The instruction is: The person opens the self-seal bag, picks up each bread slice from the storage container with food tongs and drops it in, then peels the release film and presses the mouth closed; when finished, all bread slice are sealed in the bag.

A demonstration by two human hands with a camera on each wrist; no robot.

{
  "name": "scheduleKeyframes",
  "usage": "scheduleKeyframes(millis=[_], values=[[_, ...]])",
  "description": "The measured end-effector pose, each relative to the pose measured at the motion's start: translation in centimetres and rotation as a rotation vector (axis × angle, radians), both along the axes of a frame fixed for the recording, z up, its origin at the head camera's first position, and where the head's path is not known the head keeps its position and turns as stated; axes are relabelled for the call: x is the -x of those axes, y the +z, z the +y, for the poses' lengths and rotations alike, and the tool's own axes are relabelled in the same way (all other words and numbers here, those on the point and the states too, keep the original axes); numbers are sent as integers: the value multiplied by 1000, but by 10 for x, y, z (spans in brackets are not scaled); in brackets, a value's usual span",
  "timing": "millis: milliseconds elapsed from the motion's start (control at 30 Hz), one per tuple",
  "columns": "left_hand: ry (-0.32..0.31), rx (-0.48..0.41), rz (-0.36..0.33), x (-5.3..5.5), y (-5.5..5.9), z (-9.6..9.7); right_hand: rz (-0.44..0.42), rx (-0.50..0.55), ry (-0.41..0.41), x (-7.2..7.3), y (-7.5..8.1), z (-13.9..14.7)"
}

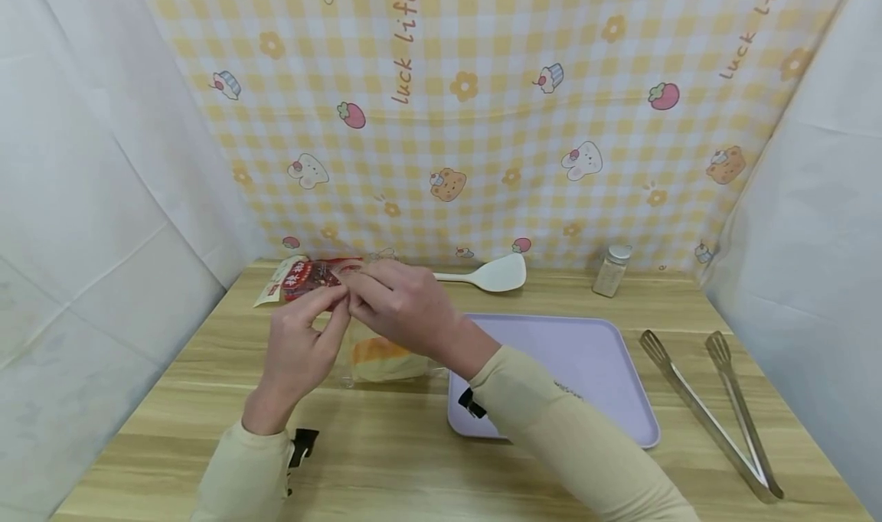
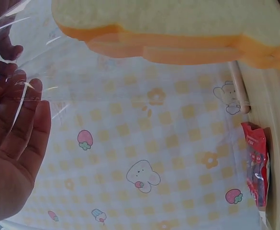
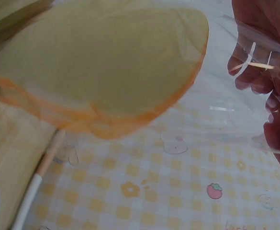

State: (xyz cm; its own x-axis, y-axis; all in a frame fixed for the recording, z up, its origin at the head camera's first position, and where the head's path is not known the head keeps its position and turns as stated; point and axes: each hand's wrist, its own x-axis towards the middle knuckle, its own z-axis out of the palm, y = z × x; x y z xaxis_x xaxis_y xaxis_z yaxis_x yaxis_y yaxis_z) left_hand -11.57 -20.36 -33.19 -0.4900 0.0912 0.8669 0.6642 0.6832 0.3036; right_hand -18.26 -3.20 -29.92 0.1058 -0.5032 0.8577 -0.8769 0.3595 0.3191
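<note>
My left hand [image 1: 299, 346] and right hand [image 1: 408, 308] meet fingertip to fingertip above the table's left half, each pinching the upper end of a clear plastic bag [image 3: 226, 91]. Inside the bag is bread [image 1: 387, 360], pale with an orange-brown crust, low beneath my right hand. Seen from the left wrist, the bread [image 2: 178, 28] crosses the top of the picture, with the bag stretching toward my fingers. The right wrist view shows a broad face of the bread [image 3: 106, 67] through the film. My fingers partly hide the pinched end.
A red snack packet [image 1: 310, 279] lies behind my hands, beside a white spatula [image 1: 501, 274]. My right forearm passes over a lavender tray [image 1: 565, 338]. Farther right are a small lidded jar [image 1: 610, 273] and splayed metal tongs [image 1: 703, 415]. A checked cloth [image 1: 482, 139] hangs behind.
</note>
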Motion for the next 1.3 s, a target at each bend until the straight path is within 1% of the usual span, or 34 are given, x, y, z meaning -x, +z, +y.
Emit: scheduleKeyframes(millis=[67,133,233,333,467,567,800,967,1167,1300], values=[[-11,-9,-11,0,0,0,-64,39,11,1,1,1],[-23,-27,-27,0,0,0,-138,67,42,2,3,3],[-39,-62,-51,0,0,-1,-209,71,99,4,5,6],[-31,-78,-52,0,0,-2,-198,12,123,4,5,8],[-22,-63,-40,0,0,-3,-158,-55,103,3,3,6],[-31,-46,-26,0,-1,-3,-149,-70,85,2,3,5],[-26,-4,4,1,0,-3,-170,-76,92,-1,6,6],[-26,8,5,0,0,-3,-214,-66,103,-3,4,6],[-27,2,-17,-2,-1,-3,-345,15,145,-6,0,4],[-24,-14,-38,-3,-1,-3,-402,57,121,-8,-3,2]])
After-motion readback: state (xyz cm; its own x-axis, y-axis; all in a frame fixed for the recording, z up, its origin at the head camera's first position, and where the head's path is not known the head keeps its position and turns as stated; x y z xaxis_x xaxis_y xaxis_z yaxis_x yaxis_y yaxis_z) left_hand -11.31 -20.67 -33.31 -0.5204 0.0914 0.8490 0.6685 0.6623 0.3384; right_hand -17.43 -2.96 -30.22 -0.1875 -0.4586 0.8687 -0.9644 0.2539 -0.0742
